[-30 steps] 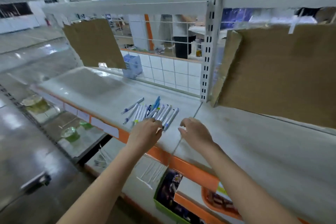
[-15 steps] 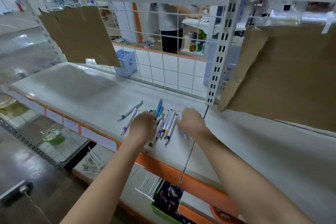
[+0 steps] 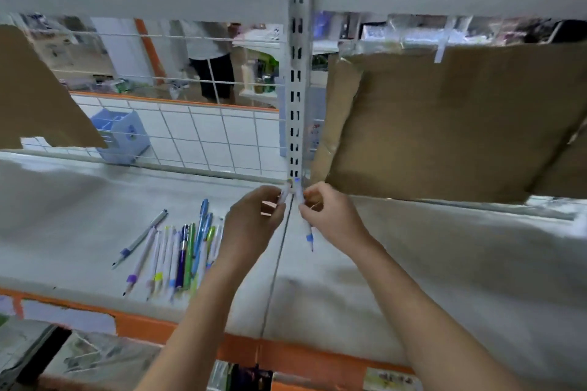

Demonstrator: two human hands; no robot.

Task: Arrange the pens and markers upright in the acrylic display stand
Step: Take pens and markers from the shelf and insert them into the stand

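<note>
Near the middle of the frame both hands are raised just above the shelf [image 3: 95, 200], close together but not touching. The right hand [image 3: 330, 219] pinches a white pen [image 3: 307, 230] with a blue grip, its tip pointing down toward the lower part of the frame and its top end up by the white slotted post [image 3: 296, 79]. The left hand [image 3: 254, 225] has its fingers curled round a pale pen-like thing [image 3: 283, 195] near its fingertips; blur makes it hard to tell more. To the left of the left hand, a row of pens and markers [image 3: 178, 257] lies flat on the shelf, side by side, with one grey pen [image 3: 139, 238] lying slightly apart at the far left. A light blue stand [image 3: 122, 136] with compartments sits behind the wire grid [image 3: 203, 136] in the left middle of the frame. Brown cardboard [image 3: 444, 124] hangs at the right.
</note>
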